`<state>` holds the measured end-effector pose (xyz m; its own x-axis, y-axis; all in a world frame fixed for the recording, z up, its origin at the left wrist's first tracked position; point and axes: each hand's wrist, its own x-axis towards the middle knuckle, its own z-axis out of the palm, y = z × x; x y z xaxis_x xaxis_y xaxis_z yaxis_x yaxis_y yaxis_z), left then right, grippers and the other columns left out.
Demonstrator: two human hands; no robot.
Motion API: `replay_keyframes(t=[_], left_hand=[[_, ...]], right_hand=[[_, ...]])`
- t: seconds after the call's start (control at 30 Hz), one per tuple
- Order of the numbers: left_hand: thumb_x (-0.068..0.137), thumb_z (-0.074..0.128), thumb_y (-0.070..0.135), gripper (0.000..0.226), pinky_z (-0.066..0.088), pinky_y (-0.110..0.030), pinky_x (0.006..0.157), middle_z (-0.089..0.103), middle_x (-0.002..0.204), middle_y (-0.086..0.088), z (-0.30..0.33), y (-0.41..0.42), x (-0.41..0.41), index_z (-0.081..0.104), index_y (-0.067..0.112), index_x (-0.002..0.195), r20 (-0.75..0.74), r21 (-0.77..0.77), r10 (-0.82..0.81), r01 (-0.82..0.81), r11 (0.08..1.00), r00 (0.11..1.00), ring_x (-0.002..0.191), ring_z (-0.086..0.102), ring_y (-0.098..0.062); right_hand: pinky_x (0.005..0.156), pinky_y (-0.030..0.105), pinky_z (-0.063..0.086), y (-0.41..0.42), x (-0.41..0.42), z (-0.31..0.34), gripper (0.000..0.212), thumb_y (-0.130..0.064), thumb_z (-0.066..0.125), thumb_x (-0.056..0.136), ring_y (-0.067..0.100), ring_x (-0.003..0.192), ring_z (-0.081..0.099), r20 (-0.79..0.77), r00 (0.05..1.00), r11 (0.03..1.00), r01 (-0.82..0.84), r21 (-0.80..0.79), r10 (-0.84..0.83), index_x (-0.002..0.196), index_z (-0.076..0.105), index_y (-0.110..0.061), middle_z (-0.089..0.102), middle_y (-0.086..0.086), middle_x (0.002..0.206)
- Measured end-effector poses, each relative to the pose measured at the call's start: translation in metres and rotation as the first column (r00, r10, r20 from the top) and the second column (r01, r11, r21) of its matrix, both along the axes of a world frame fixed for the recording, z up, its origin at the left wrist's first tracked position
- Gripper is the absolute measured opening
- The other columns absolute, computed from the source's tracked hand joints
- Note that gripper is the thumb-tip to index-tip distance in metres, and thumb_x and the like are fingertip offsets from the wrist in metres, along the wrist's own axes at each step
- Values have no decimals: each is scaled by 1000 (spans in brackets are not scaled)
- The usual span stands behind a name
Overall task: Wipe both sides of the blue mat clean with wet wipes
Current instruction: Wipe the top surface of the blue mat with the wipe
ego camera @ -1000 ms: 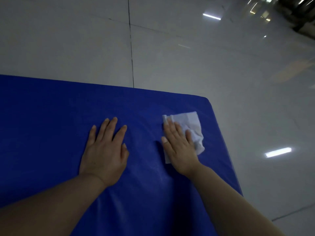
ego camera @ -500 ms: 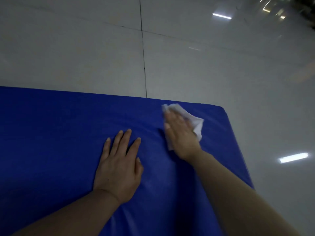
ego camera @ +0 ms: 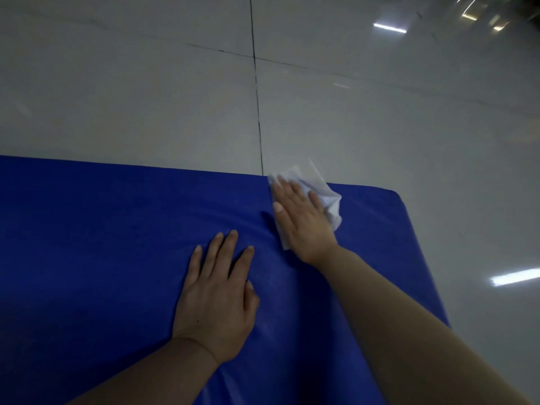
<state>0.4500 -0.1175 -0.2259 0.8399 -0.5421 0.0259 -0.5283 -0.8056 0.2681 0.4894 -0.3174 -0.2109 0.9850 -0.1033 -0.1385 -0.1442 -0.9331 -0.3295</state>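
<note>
A blue mat (ego camera: 102,244) lies flat on the floor and fills the lower left of the view; its far right corner is rounded. My right hand (ego camera: 301,217) presses a white wet wipe (ego camera: 324,191) flat against the mat at its far edge, fingers straight, with the wipe bunched up past the fingertips and hanging a little over the edge. My left hand (ego camera: 217,296) rests palm down on the mat nearer to me, fingers straight and spread, holding nothing.
Glossy pale floor tiles (ego camera: 380,127) with dark grout lines surround the mat on the far and right sides. Ceiling lights reflect in the tiles at the right.
My right hand has slid the wipe away from me, from the mat's inner area to its far edge. My left hand has stayed flat on the mat.
</note>
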Motion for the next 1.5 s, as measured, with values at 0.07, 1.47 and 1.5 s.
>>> replay_keyframes(t=[0.07, 1.47, 1.5], left_hand=[[88, 33, 34, 54, 19, -47, 110, 45, 146, -13, 0, 0, 0, 57, 14, 131, 3, -5, -2, 2, 1000, 1000, 137, 35, -28], [97, 41, 30, 49, -3, -39, 118, 23, 158, -7, 10, 0, 5, 43, 17, 144, -103, -186, 2, -21, 982, 995, 147, 12, -22], [97, 43, 29, 47, -3, -39, 118, 25, 157, -7, 11, 2, 4, 46, 17, 142, -120, -207, -20, -5, 978, 993, 147, 13, -22]], right_hand=[[118, 34, -7, -34, -1, -4, 63, -58, -8, 83, -1, 143, -6, 8, 996, 997, 83, 0, -83, 143, -7, -37, -1, -19, 156], [106, 14, -20, -23, -240, 9, 51, -32, 11, 103, -3, 136, -23, -222, 815, 842, 536, -63, -535, 144, -18, -25, -25, -13, 151], [108, 17, -18, -23, -239, 9, 53, -32, 11, 103, 0, 137, -22, -224, 807, 836, 542, -86, -547, 147, -17, -23, -25, -11, 153]])
